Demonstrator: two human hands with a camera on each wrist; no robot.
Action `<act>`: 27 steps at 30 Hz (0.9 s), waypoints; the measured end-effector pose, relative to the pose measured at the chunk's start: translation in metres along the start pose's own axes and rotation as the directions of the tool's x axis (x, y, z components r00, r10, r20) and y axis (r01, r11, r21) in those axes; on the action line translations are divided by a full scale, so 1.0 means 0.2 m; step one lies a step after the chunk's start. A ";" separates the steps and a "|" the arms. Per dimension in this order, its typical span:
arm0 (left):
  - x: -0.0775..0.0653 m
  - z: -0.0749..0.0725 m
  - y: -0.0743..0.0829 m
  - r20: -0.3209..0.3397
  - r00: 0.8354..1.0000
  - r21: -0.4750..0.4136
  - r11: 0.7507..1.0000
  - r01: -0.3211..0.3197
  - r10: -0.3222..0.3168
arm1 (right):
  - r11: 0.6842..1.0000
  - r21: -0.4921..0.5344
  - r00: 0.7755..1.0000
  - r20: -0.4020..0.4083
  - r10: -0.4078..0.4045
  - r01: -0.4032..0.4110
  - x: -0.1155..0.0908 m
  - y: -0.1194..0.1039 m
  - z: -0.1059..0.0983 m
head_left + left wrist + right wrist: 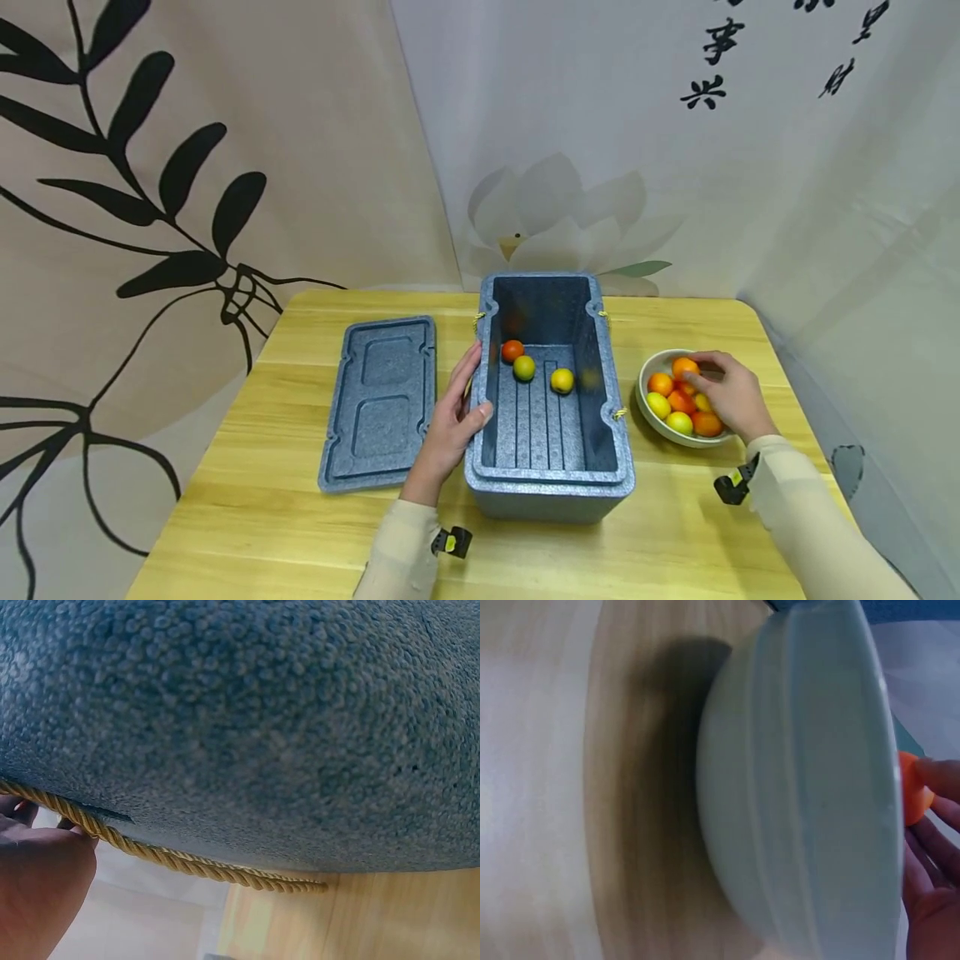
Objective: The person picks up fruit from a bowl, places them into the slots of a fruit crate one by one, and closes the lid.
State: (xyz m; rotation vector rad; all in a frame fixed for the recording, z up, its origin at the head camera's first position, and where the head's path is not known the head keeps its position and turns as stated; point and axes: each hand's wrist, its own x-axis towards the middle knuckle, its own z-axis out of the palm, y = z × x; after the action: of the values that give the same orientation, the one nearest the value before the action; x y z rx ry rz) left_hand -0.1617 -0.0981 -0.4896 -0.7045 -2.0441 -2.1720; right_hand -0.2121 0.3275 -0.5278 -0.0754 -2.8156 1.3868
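Note:
A grey foam box (pixel 551 500) stands uncovered on the table, with a red-orange fruit (pixel 512 351), a green-yellow fruit (pixel 524 368) and a yellow fruit (pixel 562 381) on its floor. My left hand (pixel 447 421) rests against its left side, fingers extended along the outside and thumb on the rim. A twisted yellow rope (pixel 180 860) runs past that hand in the left wrist view. Over at the right, my right hand (pixel 726 392) reaches over a pale bowl (pixel 802 780) of orange and yellow fruits. Its thumb and fingers pinch a small orange (pixel 685 368) at the bowl's far side.
The grey foam lid (pixel 381 404) lies flat on the wooden table (pixel 247 500), left of the box. Behind the table hangs a printed cloth (pixel 337 167) with plant drawings and characters. Another cloth wall borders the right edge.

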 end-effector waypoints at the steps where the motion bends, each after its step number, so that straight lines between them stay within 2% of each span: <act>1: 0.00 0.00 0.00 -0.001 1.000 0.003 1.000 0.003 -0.003 | 1.000 0.006 1.000 -0.002 0.000 0.000 0.00 0.00 0.00; 9: 0.00 0.00 0.00 -0.005 1.000 0.007 1.000 0.011 -0.011 | 0.999 0.042 1.000 -0.026 0.014 -0.013 0.00 -0.04 -0.03; 15: 0.00 0.00 0.01 -0.008 1.000 0.007 1.000 0.021 -0.021 | 0.996 0.094 0.997 -0.070 0.019 -0.012 0.01 -0.13 -0.04; 21: 0.00 0.01 0.03 -0.008 0.999 0.009 0.999 0.040 -0.040 | 0.990 0.126 0.990 -0.138 -0.040 0.058 0.05 -0.28 -0.04; 27: 0.01 0.03 0.15 -0.006 0.998 0.030 0.997 0.069 -0.069 | 0.959 0.238 0.977 -0.177 -0.115 0.156 0.09 -0.47 -0.04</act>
State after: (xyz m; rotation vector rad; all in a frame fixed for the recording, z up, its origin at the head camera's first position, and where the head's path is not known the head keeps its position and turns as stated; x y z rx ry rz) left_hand -0.1510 -0.0949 -0.4617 -0.6332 -2.1249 -2.1713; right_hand -0.2341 0.2767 -0.4481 0.0064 -2.4445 1.6104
